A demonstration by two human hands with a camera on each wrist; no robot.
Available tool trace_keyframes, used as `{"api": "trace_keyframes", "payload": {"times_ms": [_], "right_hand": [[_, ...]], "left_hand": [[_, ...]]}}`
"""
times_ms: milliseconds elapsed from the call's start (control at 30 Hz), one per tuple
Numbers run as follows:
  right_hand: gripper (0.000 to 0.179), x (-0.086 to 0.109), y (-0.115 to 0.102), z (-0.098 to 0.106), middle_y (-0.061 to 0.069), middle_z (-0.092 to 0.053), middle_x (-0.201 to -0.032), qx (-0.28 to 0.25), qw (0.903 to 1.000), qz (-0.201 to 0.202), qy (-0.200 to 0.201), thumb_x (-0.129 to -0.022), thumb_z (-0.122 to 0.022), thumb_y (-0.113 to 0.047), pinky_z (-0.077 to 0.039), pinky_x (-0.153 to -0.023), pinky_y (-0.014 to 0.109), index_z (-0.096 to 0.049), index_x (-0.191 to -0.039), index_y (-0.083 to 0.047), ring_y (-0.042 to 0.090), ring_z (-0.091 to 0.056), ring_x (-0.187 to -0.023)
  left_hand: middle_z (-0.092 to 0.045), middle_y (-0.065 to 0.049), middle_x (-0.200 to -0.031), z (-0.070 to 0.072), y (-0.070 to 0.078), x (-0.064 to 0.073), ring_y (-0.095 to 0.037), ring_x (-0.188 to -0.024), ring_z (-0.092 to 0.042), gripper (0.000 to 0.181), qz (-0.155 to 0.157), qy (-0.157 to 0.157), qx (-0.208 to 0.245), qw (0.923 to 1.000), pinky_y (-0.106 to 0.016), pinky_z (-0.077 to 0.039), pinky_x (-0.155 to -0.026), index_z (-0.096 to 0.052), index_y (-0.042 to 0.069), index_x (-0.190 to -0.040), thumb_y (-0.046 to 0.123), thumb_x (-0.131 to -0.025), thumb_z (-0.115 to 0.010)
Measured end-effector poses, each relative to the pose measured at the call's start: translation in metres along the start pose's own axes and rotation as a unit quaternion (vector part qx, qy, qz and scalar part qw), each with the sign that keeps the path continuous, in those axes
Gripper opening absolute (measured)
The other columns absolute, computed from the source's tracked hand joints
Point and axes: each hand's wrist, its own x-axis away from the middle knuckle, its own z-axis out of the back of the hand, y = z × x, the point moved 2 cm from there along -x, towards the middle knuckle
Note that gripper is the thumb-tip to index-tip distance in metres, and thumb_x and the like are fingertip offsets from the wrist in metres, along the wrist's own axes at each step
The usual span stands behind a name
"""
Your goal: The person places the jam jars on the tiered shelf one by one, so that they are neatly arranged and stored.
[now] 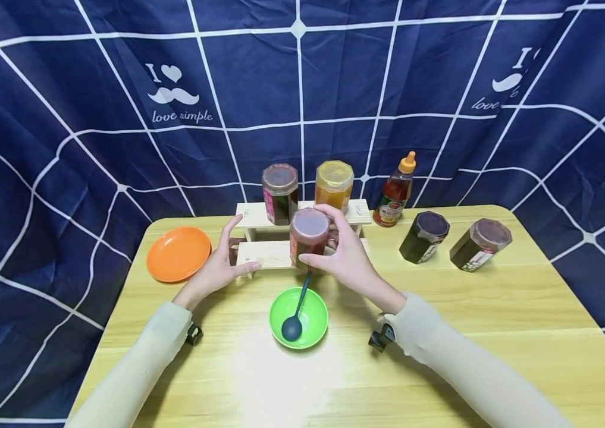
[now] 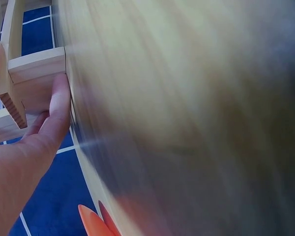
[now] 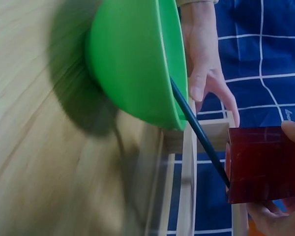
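My right hand [image 1: 346,252] grips a lidded jar of dark red contents [image 1: 309,238] by its sides, thumb in front. The jar is upright over the lower step of a small two-step wooden rack [image 1: 267,254]; whether it rests there I cannot tell. At the rack's left end my left hand [image 1: 216,267] touches the wood, thumb and index finger spread apart. In the left wrist view, its fingers [image 2: 60,105] reach under a step. On the upper step stand a dark jar [image 1: 281,196] and a yellow jar [image 1: 333,185].
In front of the rack is a green bowl [image 1: 313,306] with a dark spoon [image 1: 292,327] leaning in it. An orange plate [image 1: 179,254] lies left. To the right stand a sauce bottle [image 1: 394,193] and two dark jars [image 1: 424,238]. A blue cloth [image 1: 259,77] hangs behind.
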Motion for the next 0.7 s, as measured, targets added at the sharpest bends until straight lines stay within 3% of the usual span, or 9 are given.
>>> {"api": "trace_keyframes", "payload": {"times_ms": [333, 700], "right_hand": [[0.097, -0.011, -0.005, -0.018, 0.007, -0.055, -0.145, -0.012, 0.9995, 0.027, -0.009, -0.081, -0.097, -0.001, -0.055, -0.104, 0.043, -0.045, -0.160, -0.020, 0.025, -0.067, -0.122], [0.095, -0.022, -0.015, -0.031, 0.002, -0.057, -0.144, 0.026, 0.9987, 0.043, -0.011, -0.083, -0.097, -0.005, -0.052, -0.108, 0.041, -0.045, -0.160, -0.020, 0.019, -0.058, -0.129]], "left_hand": [[-0.047, -0.030, -0.154, -0.001, -0.001, 0.000, -0.047, -0.132, -0.058, 0.118, -0.002, -0.003, -0.003, 1.0000, -0.062, -0.045, -0.109, -0.007, 0.042, -0.174, 0.012, -0.095, -0.089], [-0.050, -0.030, -0.152, 0.000, -0.002, 0.001, -0.047, -0.128, -0.060, 0.118, -0.002, -0.001, -0.005, 1.0000, -0.061, -0.046, -0.108, -0.006, 0.040, -0.174, 0.012, -0.095, -0.089]]}}
